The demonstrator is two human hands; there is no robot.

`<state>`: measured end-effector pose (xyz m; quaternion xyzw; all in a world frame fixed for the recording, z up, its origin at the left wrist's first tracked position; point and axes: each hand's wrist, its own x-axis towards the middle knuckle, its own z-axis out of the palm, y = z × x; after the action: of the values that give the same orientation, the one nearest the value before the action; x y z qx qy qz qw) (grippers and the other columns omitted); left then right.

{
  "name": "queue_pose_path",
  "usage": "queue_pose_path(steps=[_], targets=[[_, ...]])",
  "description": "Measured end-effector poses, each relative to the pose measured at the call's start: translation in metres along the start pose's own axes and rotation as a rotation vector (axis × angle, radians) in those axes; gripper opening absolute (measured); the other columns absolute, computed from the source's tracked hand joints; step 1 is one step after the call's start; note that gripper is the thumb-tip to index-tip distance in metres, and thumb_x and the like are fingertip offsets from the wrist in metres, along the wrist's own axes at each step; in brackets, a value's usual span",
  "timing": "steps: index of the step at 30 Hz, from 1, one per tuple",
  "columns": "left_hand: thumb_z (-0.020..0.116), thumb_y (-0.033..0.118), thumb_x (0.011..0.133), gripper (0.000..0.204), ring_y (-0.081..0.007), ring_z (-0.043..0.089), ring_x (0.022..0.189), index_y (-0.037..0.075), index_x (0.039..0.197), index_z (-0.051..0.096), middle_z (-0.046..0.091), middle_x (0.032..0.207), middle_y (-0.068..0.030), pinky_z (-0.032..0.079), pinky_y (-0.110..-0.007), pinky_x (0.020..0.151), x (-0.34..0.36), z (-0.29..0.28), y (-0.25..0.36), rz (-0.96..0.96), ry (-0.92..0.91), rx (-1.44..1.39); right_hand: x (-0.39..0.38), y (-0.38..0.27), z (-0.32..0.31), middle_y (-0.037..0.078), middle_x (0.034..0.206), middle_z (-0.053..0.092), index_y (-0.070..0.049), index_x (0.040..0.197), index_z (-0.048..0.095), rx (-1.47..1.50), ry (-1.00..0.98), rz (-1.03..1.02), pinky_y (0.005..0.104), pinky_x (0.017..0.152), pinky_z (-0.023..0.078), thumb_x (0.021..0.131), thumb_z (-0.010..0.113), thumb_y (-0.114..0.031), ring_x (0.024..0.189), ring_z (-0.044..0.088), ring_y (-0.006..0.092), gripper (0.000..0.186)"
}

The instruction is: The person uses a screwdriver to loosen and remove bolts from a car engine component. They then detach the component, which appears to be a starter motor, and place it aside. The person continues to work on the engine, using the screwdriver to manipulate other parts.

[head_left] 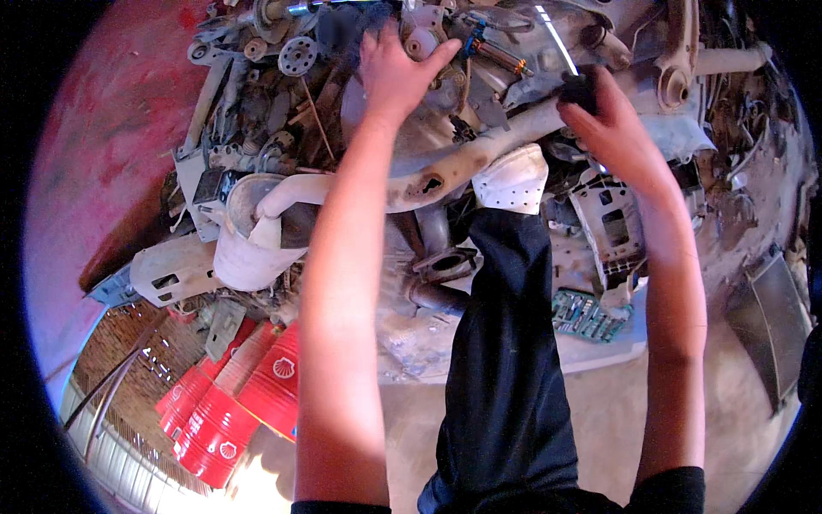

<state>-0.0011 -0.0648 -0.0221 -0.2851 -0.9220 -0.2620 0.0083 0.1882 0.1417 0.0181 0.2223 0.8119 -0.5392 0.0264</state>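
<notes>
Bare forearms, black short sleeves, dark trousers, white perforated shoe (pixel 512 182).

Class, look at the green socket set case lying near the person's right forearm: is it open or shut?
Open. The green socket set case lies with its inside facing up, rows of metal sockets showing, below the right hand.

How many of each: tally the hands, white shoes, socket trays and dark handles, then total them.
Hands: 2, left hand and right hand
White shoe: 1
Socket tray: 1
Dark handle: 1, gripped by the right hand
Total: 5
</notes>
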Motion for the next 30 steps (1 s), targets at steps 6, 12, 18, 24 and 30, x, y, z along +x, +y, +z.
queue_pose_path(steps=[6, 12, 18, 24, 30], targets=[[0.078, 0.051, 0.063, 0.066, -0.0328, 0.059, 0.095, -0.002, 0.098, 0.064, 0.063, 0.096, -0.0196, 0.046, -0.039, 0.085, 0.011, -0.035, -0.013, -0.009, -0.149, -0.216, -0.057, -0.056, -0.036, 0.003, 0.093, 0.056, 0.001, 0.127, 0.044, 0.635, -0.173, 0.159, 0.022, 0.066, 0.046, 0.091, 0.055, -0.008, 0.076, 0.052, 0.0084, 0.038], [0.072, 0.046, 0.071, 0.059, -0.0132, 0.059, 0.082, -0.002, 0.105, 0.065, 0.068, 0.09, -0.0087, 0.045, -0.028, 0.081, 0.018, -0.032, -0.036, -0.223, -0.296, -0.442, -0.075, -0.042, -0.032, 0.004, 0.089, 0.058, 0.003, 0.128, 0.044, 0.724, -0.07, 0.197, 0.0224, 0.068, 0.047, 0.093, 0.055, -0.013, 0.072, 0.053, 0.0099, 0.04], [0.07, 0.039, 0.074, 0.05, -0.0119, 0.057, 0.083, 0.001, 0.105, 0.066, 0.066, 0.093, -0.0053, 0.045, -0.026, 0.078, 0.022, -0.04, -0.03, -0.347, -0.356, -0.536, -0.083, -0.038, -0.022, 0.01, 0.092, 0.064, 0.004, 0.109, 0.05, 0.776, -0.078, 0.285, 0.0265, 0.075, 0.051, 0.095, 0.052, -0.019, 0.083, 0.063, 0.0154, 0.027], [0.07, 0.037, 0.075, 0.048, -0.012, 0.057, 0.083, 0.0, 0.106, 0.066, 0.067, 0.092, -0.0062, 0.045, -0.027, 0.079, 0.02, -0.036, -0.028, -0.354, -0.371, -0.491, -0.084, -0.036, -0.02, 0.008, 0.092, 0.064, 0.002, 0.111, 0.053, 0.927, -0.05, 0.424, 0.0278, 0.073, 0.052, 0.092, 0.057, -0.02, 0.081, 0.063, 0.0147, 0.029], [0.077, 0.037, 0.067, 0.058, -0.025, 0.059, 0.095, -0.003, 0.106, 0.063, 0.063, 0.102, -0.0164, 0.044, -0.034, 0.088, 0.01, -0.033, -0.025, -0.153, -0.272, -0.289, -0.081, -0.028, -0.023, 0.006, 0.091, 0.063, 0.002, 0.112, 0.057, 1.004, 0.021, 0.485, 0.0244, 0.07, 0.05, 0.092, 0.058, -0.022, 0.077, 0.061, 0.0119, 0.031]])
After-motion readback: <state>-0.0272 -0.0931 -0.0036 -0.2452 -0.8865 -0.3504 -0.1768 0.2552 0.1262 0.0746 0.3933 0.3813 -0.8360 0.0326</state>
